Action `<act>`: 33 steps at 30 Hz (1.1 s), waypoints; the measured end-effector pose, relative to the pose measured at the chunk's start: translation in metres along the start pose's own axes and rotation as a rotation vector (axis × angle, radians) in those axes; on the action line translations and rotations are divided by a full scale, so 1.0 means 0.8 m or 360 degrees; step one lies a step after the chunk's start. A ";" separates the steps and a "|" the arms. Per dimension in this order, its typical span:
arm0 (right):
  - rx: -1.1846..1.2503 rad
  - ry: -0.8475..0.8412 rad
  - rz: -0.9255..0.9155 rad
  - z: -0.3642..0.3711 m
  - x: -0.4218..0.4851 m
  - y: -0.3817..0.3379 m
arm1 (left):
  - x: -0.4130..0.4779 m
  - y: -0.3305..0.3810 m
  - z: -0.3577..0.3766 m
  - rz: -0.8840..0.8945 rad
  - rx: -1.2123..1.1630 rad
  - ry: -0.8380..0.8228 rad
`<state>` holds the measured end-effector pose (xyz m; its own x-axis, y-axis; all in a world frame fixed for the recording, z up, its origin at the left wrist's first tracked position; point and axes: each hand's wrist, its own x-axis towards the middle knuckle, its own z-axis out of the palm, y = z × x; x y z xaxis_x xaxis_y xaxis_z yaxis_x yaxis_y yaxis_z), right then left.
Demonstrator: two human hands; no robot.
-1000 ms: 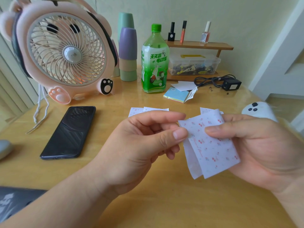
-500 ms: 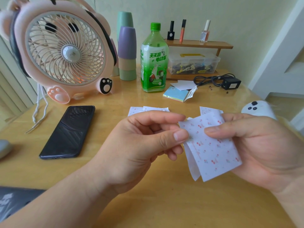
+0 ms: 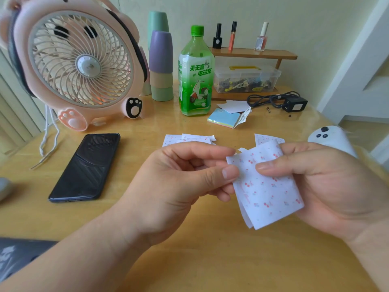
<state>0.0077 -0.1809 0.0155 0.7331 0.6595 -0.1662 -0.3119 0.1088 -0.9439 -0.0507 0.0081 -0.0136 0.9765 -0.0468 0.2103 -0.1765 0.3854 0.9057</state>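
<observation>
Pinching folded paper (image 3: 267, 192), left hand (image 3: 179, 186) and right hand (image 3: 328, 186) stay nearly unmoved.

Wooden table (image 3: 189, 260) bears phone (image 3: 86, 167), fan (image 3: 80, 62), bottle (image 3: 195, 81), paper pieces (image 3: 189, 139).

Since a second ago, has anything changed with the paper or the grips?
Barely. The right grip has slid its thumb slightly leftward across the patterned paper, toward the left grip. Nothing was taken or let go: both grips still pinch the paper above the table. The phone, fan, bottle and paper scraps are unmoved.
</observation>
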 end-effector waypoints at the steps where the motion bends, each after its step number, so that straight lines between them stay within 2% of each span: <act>1: -0.0019 0.0040 0.0009 -0.001 0.000 0.000 | 0.000 0.000 0.000 -0.0002 0.0002 0.0006; 9: 0.0036 -0.0023 0.0063 -0.004 0.000 0.000 | -0.001 0.005 0.006 -0.0033 0.0029 0.0027; 13: 0.0153 -0.0288 0.0100 -0.008 0.003 0.002 | -0.002 0.007 0.008 -0.0028 -0.0016 0.0019; 16: 0.0219 -0.0346 0.0175 -0.014 0.009 0.004 | -0.003 0.007 0.008 -0.0022 -0.0021 0.0005; 19: 0.0521 -0.0546 0.0213 -0.012 0.010 0.003 | -0.002 0.007 0.007 -0.0016 0.0000 0.0015; 23: 0.0278 -0.0494 0.0198 -0.019 0.012 0.005 | -0.002 0.007 0.007 0.0002 0.0009 0.0005; 26: 0.0363 -0.0552 0.0167 -0.017 0.011 0.007 | -0.002 0.006 0.006 0.0004 0.0030 -0.0012; 30: 0.0169 -0.0480 0.0105 -0.021 0.010 0.005 | -0.001 0.004 -0.002 -0.0023 0.0106 -0.0032; 33: 0.0033 -0.0354 0.0040 -0.017 0.006 0.006 | -0.001 0.001 -0.003 -0.0076 0.0155 0.0065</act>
<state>0.0175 -0.1872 0.0062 0.5741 0.8099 -0.1204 -0.3423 0.1039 -0.9338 -0.0510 0.0105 -0.0138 0.9880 -0.0246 0.1526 -0.1389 0.2923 0.9462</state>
